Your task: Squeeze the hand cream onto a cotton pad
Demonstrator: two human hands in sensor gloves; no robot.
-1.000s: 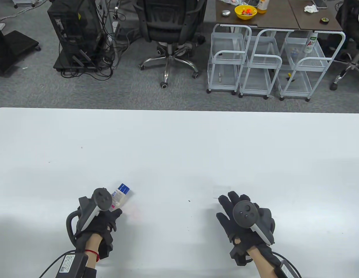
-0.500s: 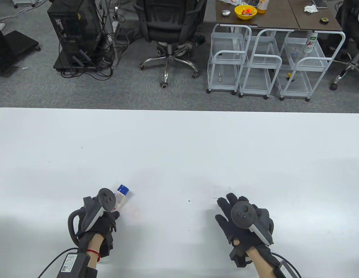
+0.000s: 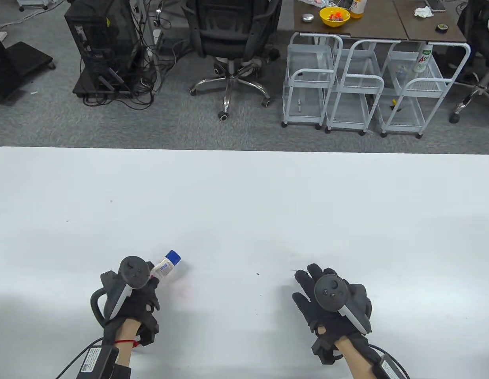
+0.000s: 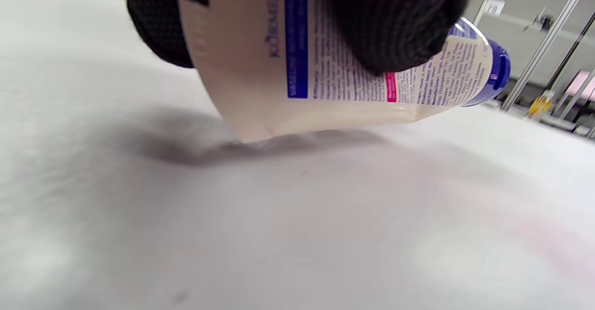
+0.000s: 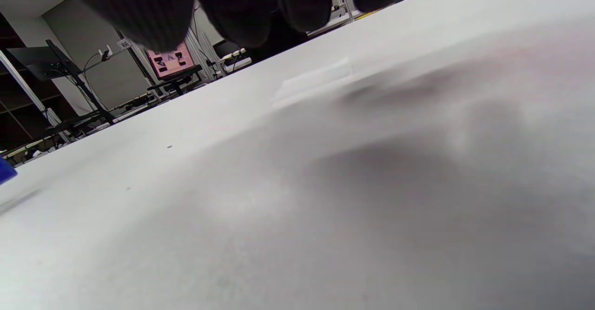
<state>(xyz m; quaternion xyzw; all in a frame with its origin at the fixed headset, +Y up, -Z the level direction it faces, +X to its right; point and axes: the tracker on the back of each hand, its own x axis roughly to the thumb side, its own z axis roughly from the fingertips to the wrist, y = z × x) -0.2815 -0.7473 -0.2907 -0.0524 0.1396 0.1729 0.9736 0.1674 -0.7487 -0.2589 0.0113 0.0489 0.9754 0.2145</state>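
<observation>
Gripping tube (image 3: 165,267), left hand (image 3: 138,300); cap seemingly on.

Quick tally: two gloved hands, left hand (image 3: 136,302) and right hand (image 3: 333,306). One hand cream tube (image 3: 165,267) with one blue cap (image 3: 173,257). One cotton pad (image 5: 314,81), barely visible. One white surface (image 3: 244,197). Behind it: three wire carts (image 3: 363,89), one yellow bowl (image 3: 334,16).

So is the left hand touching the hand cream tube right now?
Touching. In the left wrist view, gloved fingers wrap over the hand cream tube; the left hand grips it.
</observation>
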